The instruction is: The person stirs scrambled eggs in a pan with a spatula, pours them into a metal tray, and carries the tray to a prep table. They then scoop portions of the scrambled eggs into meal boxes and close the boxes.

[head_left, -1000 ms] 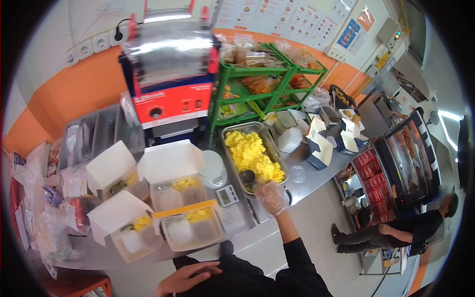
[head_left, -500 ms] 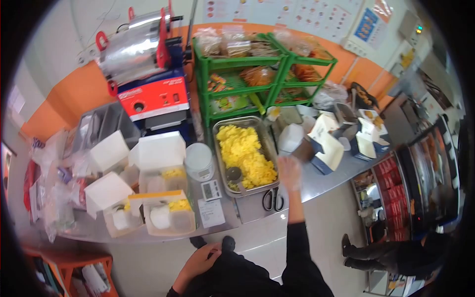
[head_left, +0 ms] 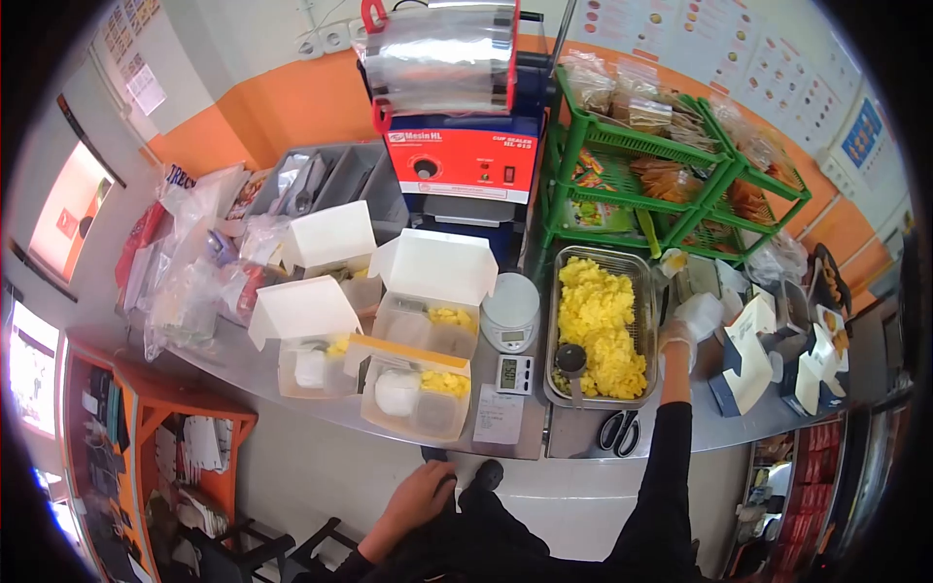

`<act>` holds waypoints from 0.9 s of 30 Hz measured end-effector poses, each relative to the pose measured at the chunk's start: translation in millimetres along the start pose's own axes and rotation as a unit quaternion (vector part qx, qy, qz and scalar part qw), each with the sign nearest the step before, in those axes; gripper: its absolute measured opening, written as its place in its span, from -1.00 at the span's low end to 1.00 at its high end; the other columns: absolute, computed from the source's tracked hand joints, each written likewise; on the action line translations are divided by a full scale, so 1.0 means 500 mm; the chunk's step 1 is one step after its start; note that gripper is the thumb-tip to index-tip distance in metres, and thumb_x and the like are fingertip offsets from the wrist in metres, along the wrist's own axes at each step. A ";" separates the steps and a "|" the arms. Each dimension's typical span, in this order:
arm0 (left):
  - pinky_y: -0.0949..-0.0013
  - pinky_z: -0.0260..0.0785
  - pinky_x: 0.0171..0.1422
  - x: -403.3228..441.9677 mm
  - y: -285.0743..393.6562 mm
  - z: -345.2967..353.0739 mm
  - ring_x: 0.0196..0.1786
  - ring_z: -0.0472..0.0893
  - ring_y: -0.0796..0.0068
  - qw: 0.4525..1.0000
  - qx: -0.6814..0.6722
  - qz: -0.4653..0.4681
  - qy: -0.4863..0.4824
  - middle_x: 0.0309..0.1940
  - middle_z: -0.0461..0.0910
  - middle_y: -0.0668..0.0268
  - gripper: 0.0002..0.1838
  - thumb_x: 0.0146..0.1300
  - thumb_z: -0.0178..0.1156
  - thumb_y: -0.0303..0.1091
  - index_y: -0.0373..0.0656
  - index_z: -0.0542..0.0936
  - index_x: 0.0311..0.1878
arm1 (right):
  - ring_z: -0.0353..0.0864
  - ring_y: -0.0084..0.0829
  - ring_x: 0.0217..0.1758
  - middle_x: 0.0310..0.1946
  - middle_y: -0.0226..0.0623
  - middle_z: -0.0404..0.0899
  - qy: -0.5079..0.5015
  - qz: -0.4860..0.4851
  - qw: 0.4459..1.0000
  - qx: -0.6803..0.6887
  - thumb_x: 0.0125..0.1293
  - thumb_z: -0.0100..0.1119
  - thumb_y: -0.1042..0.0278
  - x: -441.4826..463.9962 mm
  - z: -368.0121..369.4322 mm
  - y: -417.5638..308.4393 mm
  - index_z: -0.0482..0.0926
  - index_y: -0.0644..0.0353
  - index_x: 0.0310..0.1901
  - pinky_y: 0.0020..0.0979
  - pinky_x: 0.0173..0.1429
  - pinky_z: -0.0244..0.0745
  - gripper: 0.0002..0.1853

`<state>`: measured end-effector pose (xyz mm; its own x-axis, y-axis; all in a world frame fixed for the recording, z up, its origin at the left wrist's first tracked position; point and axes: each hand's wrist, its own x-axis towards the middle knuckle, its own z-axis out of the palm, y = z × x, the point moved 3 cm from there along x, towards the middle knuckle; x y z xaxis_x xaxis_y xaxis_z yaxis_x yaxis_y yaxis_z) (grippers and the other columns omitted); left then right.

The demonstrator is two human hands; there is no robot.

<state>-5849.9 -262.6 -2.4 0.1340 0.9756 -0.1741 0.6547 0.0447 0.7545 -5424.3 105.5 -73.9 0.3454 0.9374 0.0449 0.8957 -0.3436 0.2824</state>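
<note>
My right hand (head_left: pixel 676 348), in what looks like a clear plastic glove, is at the right rim of a metal tray (head_left: pixel 558 291). A translucent white container (head_left: pixel 702 313) sits just beyond its fingers; I cannot tell whether they touch it. Scrambled egg (head_left: pixel 603 325) fills much of the tray, and a dark round scoop (head_left: pixel 571 360) rests on it. Below the counter, near my lap, my left hand (head_left: pixel 420 497) is loosely curled with nothing visible in it. Several open white boxes (head_left: pixel 432 267) stand left of the tray, holding rice (head_left: pixel 397 393) and egg portions.
Between boxes and tray are a kitchen scale (head_left: pixel 510 309), a timer (head_left: pixel 514 374) and a paper slip (head_left: pixel 499 416). Scissors (head_left: pixel 619 432) lie at the counter's front edge. Behind stand a red cup sealer (head_left: pixel 457 160) and green racks (head_left: pixel 637 146). Dark blue boxes (head_left: pixel 743 364) are at the right.
The view has turned left, so the counter things appear further right. My right hand stays beside the tray's right side, now less blurred. My left hand remains low near my lap.
</note>
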 end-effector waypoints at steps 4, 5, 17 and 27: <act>0.27 0.35 -0.06 0.010 0.008 -0.006 -0.15 0.50 0.16 0.998 -0.015 -0.040 -0.039 -0.24 0.49 0.15 -0.71 0.19 0.04 -0.35 -0.20 0.45 -0.03 | 0.56 -0.31 -0.16 -0.32 -0.25 0.59 -0.096 -0.135 0.982 -0.092 -0.02 0.12 0.23 -0.004 -0.003 0.013 0.62 0.08 -0.45 -0.37 -0.12 0.45 -0.84; 0.28 0.35 -0.04 0.009 0.006 0.005 -0.14 0.51 0.18 0.996 -0.019 -0.049 -0.069 -0.24 0.50 0.15 -0.70 0.19 0.03 -0.36 -0.19 0.45 -0.01 | 0.57 -0.31 -0.17 -0.33 -0.25 0.59 -0.110 -0.171 0.973 -0.109 -0.02 0.13 0.24 -0.015 0.000 0.016 0.62 0.08 -0.45 -0.37 -0.13 0.46 -0.84; 0.16 0.24 0.15 0.070 0.050 0.095 0.13 0.29 0.09 0.989 0.115 0.089 0.027 0.10 0.24 0.11 -0.51 0.05 0.13 -0.41 -0.22 0.34 0.11 | 0.60 -0.21 -0.31 -0.48 -0.14 0.60 0.026 -0.351 0.932 -0.083 -0.10 0.13 0.28 -0.085 0.020 0.112 0.63 0.13 -0.54 -0.30 -0.18 0.47 -0.85; 0.20 0.14 0.25 0.098 0.043 0.110 0.17 0.26 0.10 0.978 0.166 0.118 0.050 0.14 0.22 0.08 -0.44 0.01 0.12 -0.41 -0.29 0.28 0.14 | 0.50 -0.54 -0.43 -0.53 -0.36 0.50 0.035 -0.065 0.619 0.782 0.23 0.06 0.38 -0.337 -0.278 0.107 0.51 0.23 -0.32 -0.57 -0.37 0.38 -0.89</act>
<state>-5788.3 -225.6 -29.2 0.2480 0.9672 0.0557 0.8217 -0.2405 0.5167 -5473.7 -63.0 67.0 0.2782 0.9442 0.1765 0.1086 0.1517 -0.9824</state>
